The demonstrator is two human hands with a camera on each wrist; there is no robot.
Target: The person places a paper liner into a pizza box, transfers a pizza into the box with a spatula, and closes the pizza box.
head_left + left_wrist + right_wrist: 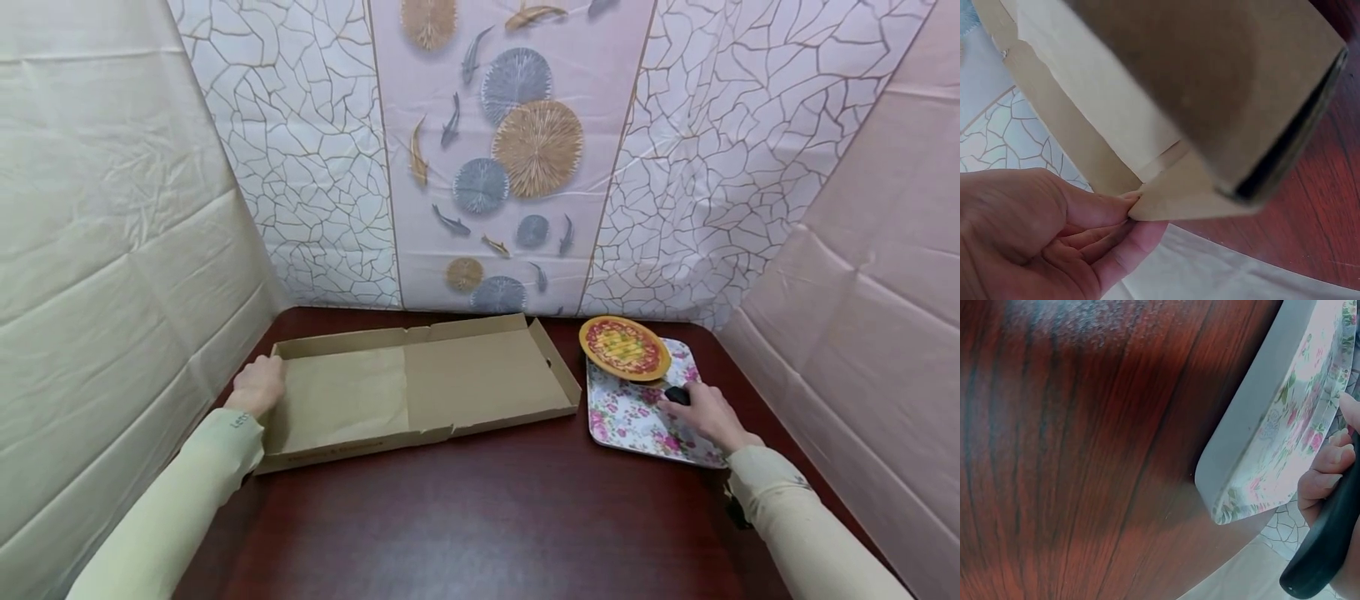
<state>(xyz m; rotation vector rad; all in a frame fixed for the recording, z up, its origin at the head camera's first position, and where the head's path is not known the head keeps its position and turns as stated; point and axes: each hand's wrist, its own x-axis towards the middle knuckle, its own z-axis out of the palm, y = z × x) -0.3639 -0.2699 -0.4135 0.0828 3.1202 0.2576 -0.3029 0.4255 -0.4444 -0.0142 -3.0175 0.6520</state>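
Observation:
An open cardboard pizza box [487, 375] lies on the left half of the table, with a sheet of paper [345, 400] in its left part. At the box's left end my left hand [257, 385] pinches the cardboard wall between thumb and fingers, as the left wrist view shows. My right hand [708, 414] grips the black handle [1325, 537] of a pizza server over the floral tray [622, 425]. At the server's far end is a whole pizza [625, 346] with an orange-brown crust, above the tray's far-left part. The server's blade is mostly hidden under it.
The dark red wooden table [480, 517] runs up to a patterned cloth backdrop [487, 167]. Pale cloth walls [112, 250] stand on the left and right sides. A gap of table separates the box from the tray.

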